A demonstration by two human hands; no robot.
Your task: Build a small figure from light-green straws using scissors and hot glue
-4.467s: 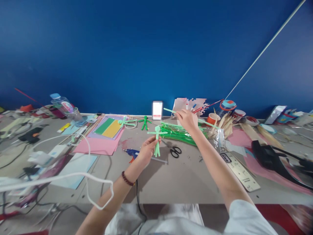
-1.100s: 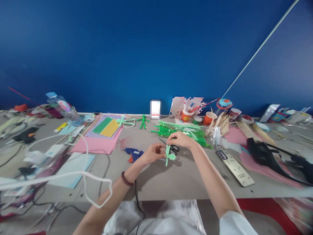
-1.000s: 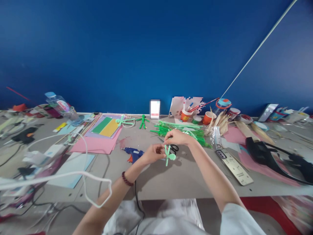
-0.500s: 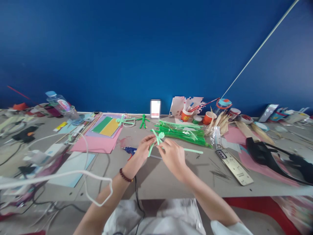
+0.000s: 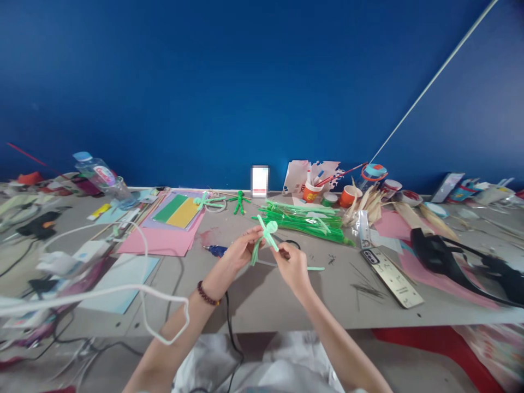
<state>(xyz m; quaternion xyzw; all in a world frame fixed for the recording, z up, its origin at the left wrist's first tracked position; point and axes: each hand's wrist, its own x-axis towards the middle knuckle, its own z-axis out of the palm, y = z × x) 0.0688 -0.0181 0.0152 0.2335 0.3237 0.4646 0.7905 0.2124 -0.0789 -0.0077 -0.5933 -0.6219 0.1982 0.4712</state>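
Note:
Pale green pipe cleaners twisted into a small figure [image 5: 269, 232], with a round coiled head and thin limbs, are held up between my hands over the desk. My left hand [image 5: 245, 248] is closed around the figure's left side and lower strands. With thumb and fingertips my right hand [image 5: 291, 263] pinches the figure's lower right limb. A pale green pipe cleaner end [image 5: 316, 268] sticks out to the right behind my right hand. The blue glue gun [image 5: 215, 250] lies just left of my left hand, partly covered by it.
Behind my hands lie bundles of green pipe cleaners [image 5: 305, 221]. A finished dark green figure [image 5: 239, 202] and a paler figure [image 5: 203, 201] are farther back. A patterned phone [image 5: 392, 278] rests at right; a white cable [image 5: 164, 292] loops at left, near my left forearm.
My right hand has shifted right and slightly down, now pinching a lower limb. The figure is turned so its head and limbs show more plainly.

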